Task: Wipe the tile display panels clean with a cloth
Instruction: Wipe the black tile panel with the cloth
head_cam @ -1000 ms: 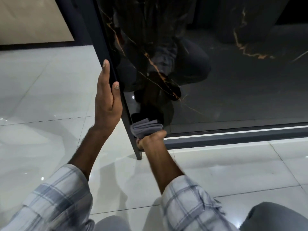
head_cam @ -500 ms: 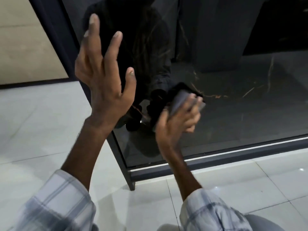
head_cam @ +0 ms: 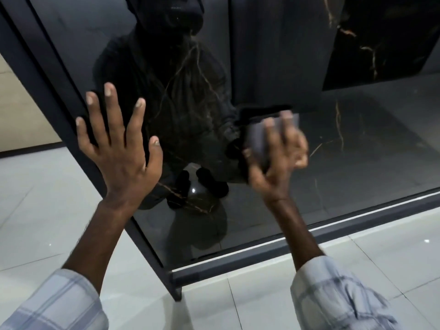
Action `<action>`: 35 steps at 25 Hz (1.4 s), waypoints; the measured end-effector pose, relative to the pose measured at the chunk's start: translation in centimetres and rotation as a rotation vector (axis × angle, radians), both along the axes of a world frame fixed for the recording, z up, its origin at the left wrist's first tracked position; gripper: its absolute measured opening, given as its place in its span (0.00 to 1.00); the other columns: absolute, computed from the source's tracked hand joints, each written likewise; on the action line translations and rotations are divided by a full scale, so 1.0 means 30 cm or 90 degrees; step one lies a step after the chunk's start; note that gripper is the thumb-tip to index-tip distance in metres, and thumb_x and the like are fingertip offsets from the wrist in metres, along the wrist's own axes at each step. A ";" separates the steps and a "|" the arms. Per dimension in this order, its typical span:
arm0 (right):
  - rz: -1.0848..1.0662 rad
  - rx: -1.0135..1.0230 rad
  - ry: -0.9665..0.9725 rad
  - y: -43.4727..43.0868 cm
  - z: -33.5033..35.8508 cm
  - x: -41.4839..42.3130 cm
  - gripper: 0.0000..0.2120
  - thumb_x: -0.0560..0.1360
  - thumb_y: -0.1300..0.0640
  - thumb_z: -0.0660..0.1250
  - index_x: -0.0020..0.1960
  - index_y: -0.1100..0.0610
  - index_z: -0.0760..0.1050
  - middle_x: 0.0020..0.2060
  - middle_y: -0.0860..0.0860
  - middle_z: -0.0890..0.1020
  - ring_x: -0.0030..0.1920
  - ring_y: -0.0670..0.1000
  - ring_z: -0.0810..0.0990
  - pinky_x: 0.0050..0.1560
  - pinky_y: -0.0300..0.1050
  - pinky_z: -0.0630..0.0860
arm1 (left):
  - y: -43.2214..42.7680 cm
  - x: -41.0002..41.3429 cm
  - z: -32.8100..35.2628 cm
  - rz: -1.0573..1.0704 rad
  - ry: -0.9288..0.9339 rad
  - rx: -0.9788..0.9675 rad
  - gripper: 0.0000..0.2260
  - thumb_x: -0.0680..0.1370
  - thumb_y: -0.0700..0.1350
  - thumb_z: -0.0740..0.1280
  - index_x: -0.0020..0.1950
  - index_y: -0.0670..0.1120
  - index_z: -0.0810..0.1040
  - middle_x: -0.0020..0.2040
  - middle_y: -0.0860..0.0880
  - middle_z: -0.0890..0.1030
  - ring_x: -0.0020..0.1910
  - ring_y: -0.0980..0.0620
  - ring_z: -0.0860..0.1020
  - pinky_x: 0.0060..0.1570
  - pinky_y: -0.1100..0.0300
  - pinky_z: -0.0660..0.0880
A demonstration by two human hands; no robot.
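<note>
White glossy floor tiles point(head_cam: 59, 222) ran under and around everything. Black marble-look tile panel point(head_cam: 357, 163) with gold veining stood upright in a dark metal frame point(head_cam: 45, 91), bottom rail point(head_cam: 297, 246) on the floor, frame corner low center. Panel surface was highly reflective; it showed a dark reflection of the person.

Left hand point(head_cam: 119, 148) was raised at the panel's left edge, fingers straight and spread, holding nothing. It overlapped the frame upright and the glossy face; contact with the surface could not be confirmed.

Right hand point(head_cam: 276, 156) was up against the panel face, right of the left hand and well apart from it, motion-blurred. Fingers lay over a folded grey cloth point(head_cam: 258, 141), thumb hooked at its lower left edge, so the cloth sat between hand and tile at about mid-height of the panel.

Both forearms were bare, with plaid sleeves point(head_cam: 333, 296) pushed back at the frame bottom.
</note>
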State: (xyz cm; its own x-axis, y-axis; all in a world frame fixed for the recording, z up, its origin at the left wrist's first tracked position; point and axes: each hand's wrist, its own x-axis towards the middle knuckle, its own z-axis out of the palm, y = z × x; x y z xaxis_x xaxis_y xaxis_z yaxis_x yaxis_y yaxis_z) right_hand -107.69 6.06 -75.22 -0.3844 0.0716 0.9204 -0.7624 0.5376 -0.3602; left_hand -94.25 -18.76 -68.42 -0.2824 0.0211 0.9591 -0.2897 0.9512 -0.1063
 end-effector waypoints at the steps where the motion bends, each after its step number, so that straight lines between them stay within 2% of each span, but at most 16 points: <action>1: -0.022 -0.177 -0.104 0.042 0.022 -0.056 0.33 0.77 0.48 0.71 0.79 0.52 0.66 0.81 0.59 0.62 0.78 0.59 0.63 0.78 0.47 0.53 | 0.004 -0.003 0.002 -0.003 0.004 0.008 0.26 0.84 0.50 0.60 0.82 0.48 0.62 0.82 0.34 0.61 0.81 0.31 0.58 0.77 0.33 0.54; 3: -0.049 -0.456 -0.264 0.099 0.066 -0.136 0.37 0.77 0.41 0.66 0.81 0.56 0.64 0.81 0.59 0.62 0.80 0.55 0.62 0.80 0.53 0.54 | 0.016 -0.006 0.009 -0.013 0.008 0.021 0.27 0.83 0.49 0.61 0.82 0.48 0.63 0.82 0.35 0.60 0.81 0.32 0.57 0.77 0.34 0.52; 5: -0.066 -0.490 -0.292 0.101 0.110 -0.133 0.38 0.77 0.42 0.64 0.81 0.57 0.63 0.81 0.59 0.61 0.80 0.57 0.62 0.79 0.55 0.54 | 0.018 -0.004 0.013 -0.014 0.001 0.024 0.27 0.82 0.48 0.62 0.81 0.47 0.64 0.82 0.35 0.60 0.81 0.33 0.56 0.77 0.34 0.51; 7: -0.067 -0.343 -0.218 0.043 0.155 -0.065 0.35 0.77 0.46 0.66 0.82 0.55 0.63 0.82 0.57 0.60 0.80 0.61 0.61 0.79 0.49 0.53 | 0.025 0.007 0.013 -0.022 -0.006 0.038 0.27 0.81 0.46 0.64 0.81 0.46 0.65 0.82 0.35 0.59 0.81 0.33 0.55 0.77 0.32 0.52; 10: 0.020 -0.015 0.021 -0.058 0.270 0.053 0.31 0.74 0.52 0.72 0.77 0.52 0.72 0.80 0.56 0.66 0.74 0.66 0.67 0.73 0.57 0.61 | 0.107 0.017 0.045 -0.123 -0.003 0.047 0.24 0.80 0.45 0.65 0.77 0.45 0.70 0.81 0.34 0.60 0.81 0.34 0.57 0.76 0.33 0.57; 11: 0.040 0.047 0.093 -0.072 0.324 0.062 0.30 0.71 0.54 0.74 0.73 0.51 0.77 0.77 0.56 0.70 0.71 0.65 0.70 0.69 0.60 0.65 | 0.149 0.015 0.069 -0.163 -0.008 0.033 0.23 0.81 0.45 0.64 0.76 0.45 0.71 0.81 0.34 0.61 0.80 0.35 0.59 0.75 0.34 0.59; 13: 0.034 0.081 0.154 -0.058 0.431 0.048 0.28 0.69 0.55 0.75 0.69 0.49 0.81 0.74 0.54 0.74 0.68 0.63 0.74 0.59 0.63 0.68 | 0.232 -0.007 0.137 -0.214 -0.023 0.006 0.22 0.82 0.48 0.62 0.76 0.45 0.69 0.81 0.34 0.61 0.79 0.36 0.61 0.73 0.36 0.60; 16: -0.005 0.035 0.157 0.055 0.489 -0.059 0.27 0.73 0.52 0.76 0.71 0.51 0.79 0.77 0.55 0.71 0.68 0.63 0.72 0.62 0.61 0.68 | 0.319 -0.079 0.227 -0.230 -0.067 -0.011 0.25 0.81 0.50 0.64 0.78 0.47 0.67 0.82 0.36 0.58 0.80 0.37 0.61 0.73 0.36 0.59; 18: -0.051 -0.058 0.067 0.189 0.437 -0.167 0.29 0.76 0.48 0.74 0.75 0.50 0.74 0.79 0.52 0.67 0.72 0.61 0.69 0.69 0.56 0.65 | 0.374 -0.135 0.235 -0.206 -0.108 -0.022 0.27 0.79 0.52 0.64 0.78 0.48 0.68 0.83 0.39 0.57 0.80 0.38 0.59 0.72 0.35 0.58; 20: -0.092 -0.217 -0.089 0.321 0.297 -0.272 0.31 0.77 0.44 0.69 0.78 0.49 0.68 0.81 0.50 0.64 0.76 0.58 0.66 0.74 0.54 0.61 | 0.439 -0.172 0.186 -0.175 -0.149 -0.021 0.27 0.78 0.52 0.65 0.77 0.49 0.70 0.84 0.41 0.55 0.81 0.39 0.57 0.72 0.34 0.56; 23: -0.144 -0.436 -0.384 0.425 0.032 -0.355 0.34 0.80 0.39 0.60 0.82 0.49 0.60 0.83 0.51 0.59 0.79 0.59 0.62 0.77 0.63 0.57 | 0.500 -0.192 0.050 -0.173 -0.210 -0.062 0.27 0.77 0.54 0.64 0.76 0.50 0.73 0.85 0.43 0.56 0.81 0.39 0.58 0.72 0.33 0.56; 25: -0.165 -0.558 -0.610 0.467 -0.107 -0.365 0.33 0.83 0.38 0.57 0.84 0.45 0.53 0.84 0.47 0.55 0.79 0.62 0.61 0.76 0.68 0.54 | 0.507 -0.197 -0.030 -0.178 -0.265 -0.080 0.27 0.76 0.54 0.65 0.75 0.50 0.75 0.85 0.44 0.56 0.81 0.39 0.57 0.72 0.33 0.55; 28: -0.175 -0.636 -0.804 0.454 -0.208 -0.326 0.32 0.85 0.38 0.52 0.85 0.47 0.48 0.84 0.47 0.53 0.79 0.64 0.60 0.75 0.68 0.54 | 0.494 -0.204 -0.118 -0.169 -0.332 -0.082 0.27 0.76 0.54 0.65 0.75 0.50 0.75 0.85 0.45 0.54 0.84 0.39 0.51 0.75 0.32 0.48; 29: -0.180 -0.614 -0.805 0.402 -0.218 -0.294 0.33 0.85 0.38 0.52 0.85 0.48 0.47 0.84 0.49 0.52 0.79 0.64 0.60 0.75 0.68 0.55 | 0.487 -0.205 -0.136 -0.169 -0.349 -0.078 0.27 0.75 0.54 0.65 0.74 0.50 0.75 0.86 0.45 0.53 0.84 0.40 0.47 0.75 0.32 0.45; 31: -0.161 -0.504 -0.700 0.241 -0.229 -0.196 0.34 0.85 0.39 0.53 0.85 0.50 0.45 0.85 0.52 0.48 0.80 0.64 0.57 0.75 0.69 0.56 | 0.470 -0.213 -0.158 -0.165 -0.362 -0.075 0.27 0.76 0.53 0.64 0.74 0.50 0.74 0.86 0.46 0.52 0.84 0.41 0.43 0.76 0.32 0.42; 35: -0.040 -0.150 -0.415 0.059 -0.339 -0.025 0.37 0.82 0.36 0.52 0.84 0.48 0.39 0.84 0.50 0.42 0.81 0.63 0.50 0.72 0.70 0.57 | 0.468 -0.219 -0.195 -0.169 -0.314 -0.114 0.25 0.78 0.52 0.64 0.75 0.50 0.73 0.86 0.44 0.52 0.84 0.38 0.48 0.75 0.31 0.45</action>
State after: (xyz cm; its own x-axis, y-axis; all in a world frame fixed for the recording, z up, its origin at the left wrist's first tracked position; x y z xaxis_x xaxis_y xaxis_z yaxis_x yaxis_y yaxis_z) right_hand -108.45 7.84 -85.39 -0.8418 0.2815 0.4605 -0.3212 0.4243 -0.8466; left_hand -100.83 -4.71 -74.29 -0.6577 0.3010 0.6906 0.0798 0.9394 -0.3335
